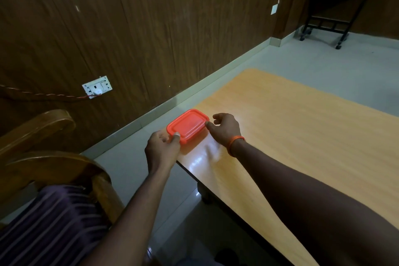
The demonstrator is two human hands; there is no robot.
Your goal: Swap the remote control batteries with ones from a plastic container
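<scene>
Two hands meet on one small orange plastic container (pixel 188 125) at the near left corner of the wooden table (pixel 302 136). The left hand (pixel 162 150) is closed on the container's near corner, thumb pressed on top of the lid's rim and fingers curled under its left edge. The right hand (pixel 226 128), an orange band (pixel 235 144) at its wrist, touches the right-hand corner with one fingertip, the other fingers loosely curled and apart above the tabletop. The lid is on. The container lies flat, its long axis running from near left to far right, roughly along the table's left edge, which it partly overhangs. Nothing else lies on the tabletop around it. Left of the table stand a wooden chair (pixel 49 157) and a panelled wall carrying a socket plate (pixel 97 87); a dark wheeled stand (pixel 336 13) sits in the far corner.
</scene>
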